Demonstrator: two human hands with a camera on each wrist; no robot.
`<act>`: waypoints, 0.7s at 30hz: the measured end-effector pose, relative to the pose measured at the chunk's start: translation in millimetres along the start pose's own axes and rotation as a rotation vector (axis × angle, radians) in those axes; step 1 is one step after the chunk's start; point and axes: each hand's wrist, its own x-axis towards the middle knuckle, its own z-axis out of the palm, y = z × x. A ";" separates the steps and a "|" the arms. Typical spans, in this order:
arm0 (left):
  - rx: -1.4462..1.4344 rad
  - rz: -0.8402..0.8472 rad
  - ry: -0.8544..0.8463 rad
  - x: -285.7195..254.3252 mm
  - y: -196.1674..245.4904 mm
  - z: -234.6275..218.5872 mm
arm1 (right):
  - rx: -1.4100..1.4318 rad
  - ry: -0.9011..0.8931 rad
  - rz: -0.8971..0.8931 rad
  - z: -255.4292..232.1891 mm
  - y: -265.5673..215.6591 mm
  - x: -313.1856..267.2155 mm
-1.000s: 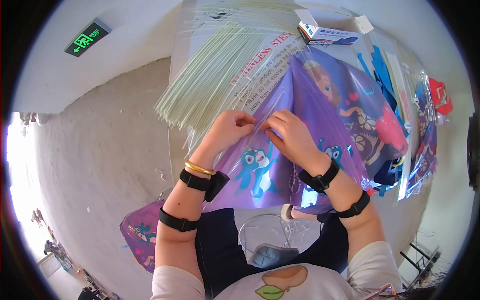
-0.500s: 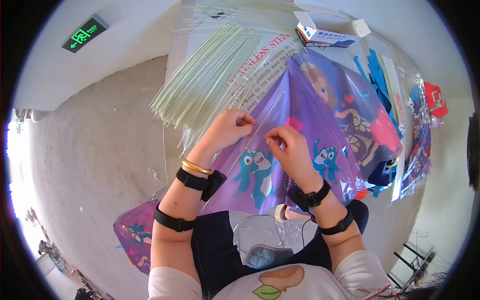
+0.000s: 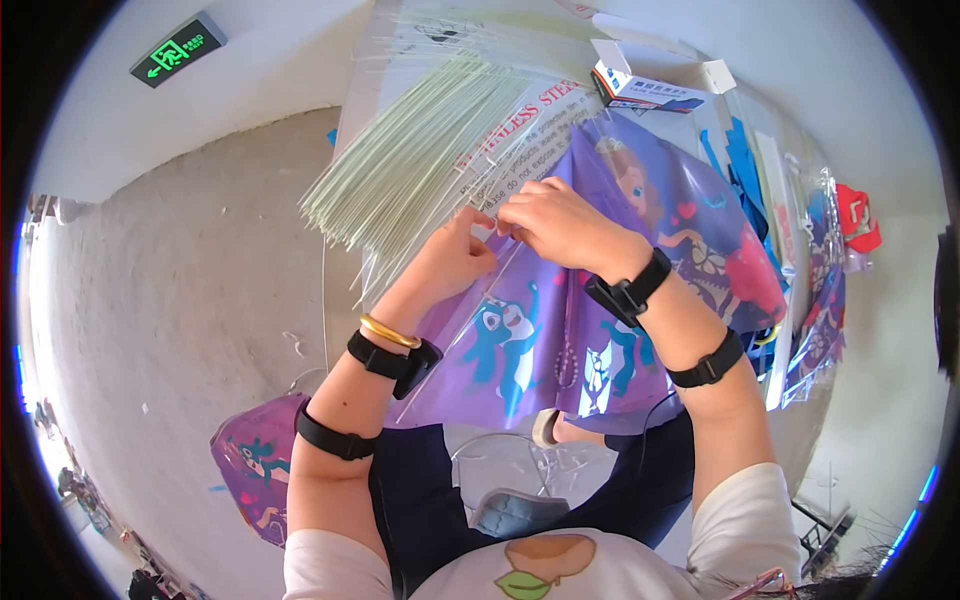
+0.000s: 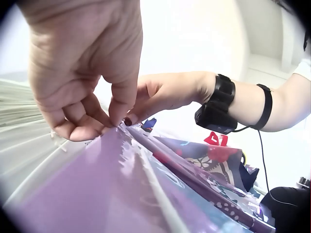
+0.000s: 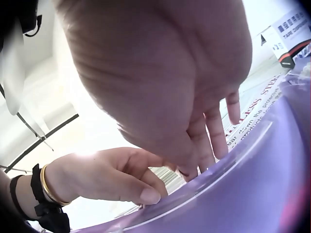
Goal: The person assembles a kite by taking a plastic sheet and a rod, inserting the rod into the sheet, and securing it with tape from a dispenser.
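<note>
A purple printed plastic sheet (image 3: 455, 365) with blue cartoon animals lies spread at the table's front. My left hand (image 3: 455, 250) pinches its left edge between thumb and fingers, as the left wrist view shows from close by. Right beside those fingertips, my right hand (image 3: 560, 225) has its thumb and forefinger pinched at the same edge (image 4: 121, 127). Its other fingers hang down over the edge in the right wrist view. A thin pale rod (image 5: 197, 193) runs along the sheet close to that edge.
A fanned bundle of pale thin rods (image 3: 400, 165) lies left of the sheet. Behind stands an open tape dispenser box (image 3: 655, 88). At right are another printed sheet (image 3: 700, 230), blue strips (image 3: 742, 165) and a red item (image 3: 858, 218). A similar purple piece (image 3: 250, 460) hangs lower left.
My right hand drew back off the sheet half a second ago, then moved forward and left to the edge beside the left hand. The left hand has stayed at the edge.
</note>
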 end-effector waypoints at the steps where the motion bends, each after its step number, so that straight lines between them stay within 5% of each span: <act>1: 0.011 -0.007 0.007 -2.4 3.2 -0.9 | -0.012 -0.050 -0.003 -1.6 0.3 1.8; 8: 0.069 0.010 -0.032 -32.0 29.0 -11.8 | -0.014 -0.062 0.035 -22.1 -1.2 -11.8; 13: 0.560 0.323 0.188 -109.8 106.1 -24.4 | -0.016 -0.008 0.078 -30.5 1.8 -33.2; 16: 0.835 0.282 0.190 -175.6 146.9 -7.9 | 0.030 0.042 0.091 -28.7 2.7 -40.2; 21: 0.683 0.235 0.326 -216.8 136.5 11.7 | 0.022 0.107 0.099 -21.1 2.2 -50.9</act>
